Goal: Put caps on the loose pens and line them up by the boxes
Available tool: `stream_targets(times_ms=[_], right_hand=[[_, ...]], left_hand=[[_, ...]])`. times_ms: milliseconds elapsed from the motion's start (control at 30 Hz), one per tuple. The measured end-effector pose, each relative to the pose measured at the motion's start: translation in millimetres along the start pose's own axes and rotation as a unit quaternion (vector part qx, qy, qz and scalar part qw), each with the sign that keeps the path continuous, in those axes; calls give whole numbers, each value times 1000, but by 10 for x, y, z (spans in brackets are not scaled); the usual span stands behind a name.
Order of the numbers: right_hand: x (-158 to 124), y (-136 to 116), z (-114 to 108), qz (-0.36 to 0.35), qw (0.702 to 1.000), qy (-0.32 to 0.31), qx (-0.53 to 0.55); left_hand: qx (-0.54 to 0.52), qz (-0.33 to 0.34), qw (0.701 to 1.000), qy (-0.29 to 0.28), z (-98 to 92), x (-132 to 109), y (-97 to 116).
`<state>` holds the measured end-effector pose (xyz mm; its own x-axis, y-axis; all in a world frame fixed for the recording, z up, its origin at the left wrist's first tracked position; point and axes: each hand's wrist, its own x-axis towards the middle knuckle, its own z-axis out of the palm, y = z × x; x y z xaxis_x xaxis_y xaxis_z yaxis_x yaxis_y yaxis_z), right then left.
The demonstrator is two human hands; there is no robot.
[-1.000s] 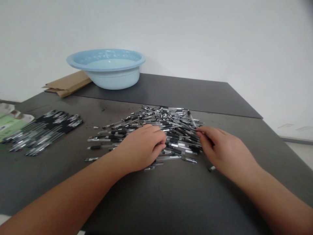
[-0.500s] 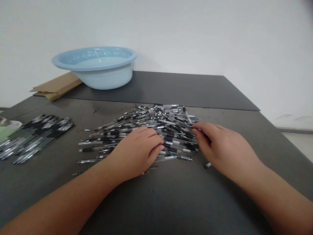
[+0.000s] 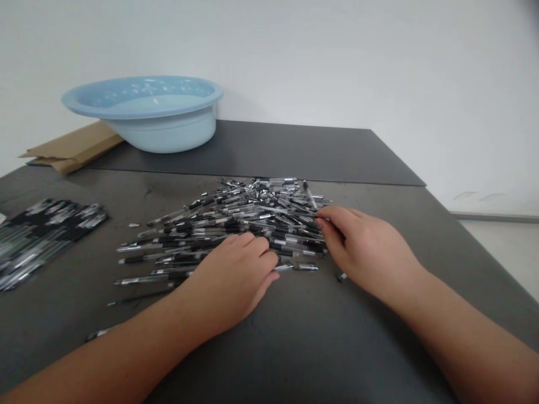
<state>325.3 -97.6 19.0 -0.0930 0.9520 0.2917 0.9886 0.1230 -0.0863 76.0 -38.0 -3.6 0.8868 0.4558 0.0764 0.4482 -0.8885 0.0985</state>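
A heap of black-and-clear pens (image 3: pixel 248 213) covers the middle of the grey table, most of them lying roughly sideways. My right hand (image 3: pixel 366 249) is at the heap's right edge, thumb and forefinger pinched on the end of a pen (image 3: pixel 297 213) that lies over the others. Over the near side of the heap rests my left hand (image 3: pixel 231 278), its fingers curled down and the thumb close under them. Whatever it grips is hidden beneath the palm. A small dark cap-like piece (image 3: pixel 341 277) lies under my right hand.
Rows of neatly aligned pens (image 3: pixel 50 235) lie at the left. Behind stand a light blue basin (image 3: pixel 168 132) and a flat brown cardboard piece (image 3: pixel 80 147) on a raised dark board (image 3: pixel 295 148) against the white wall. A loose pen (image 3: pixel 99 333) shows beside my left forearm.
The view has turned slightly right, so everything sits further left. My left hand has come a little nearer, its thumb lower, and more pens show beside its forearm. My right hand keeps its pinch.
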Motion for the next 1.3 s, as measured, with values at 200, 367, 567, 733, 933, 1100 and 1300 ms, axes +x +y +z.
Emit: stream_targets(times_ms=[200, 367, 567, 733, 933, 1100, 1300], right_hand=[[-10, -33, -39, -2, 999, -17, -44], [-22, -64, -67, -2, 999, -6, -46], [-49, -85, -70, -18, 999, 17, -41], [-46, -86, -36, -3, 999, 37, -15], [-29, -66, 20, 20, 997, 65, 35], [-56, -120, 84, -8, 999, -33, 9], [-55, -156, 92, -28, 995, -95, -15]], left_hand=[[36, 11, 999, 19, -46, -11, 31], [57, 17, 998, 26, -1, -5, 83], [71, -29, 992, 100, 32, 8, 194], [31, -68, 975, 210, -36, -2, 132], [-112, -214, 930, 276, -110, -53, -156], [-432, -284, 790, 330, -89, 17, -283], [-620, -343, 616, 344, -121, 145, -272]])
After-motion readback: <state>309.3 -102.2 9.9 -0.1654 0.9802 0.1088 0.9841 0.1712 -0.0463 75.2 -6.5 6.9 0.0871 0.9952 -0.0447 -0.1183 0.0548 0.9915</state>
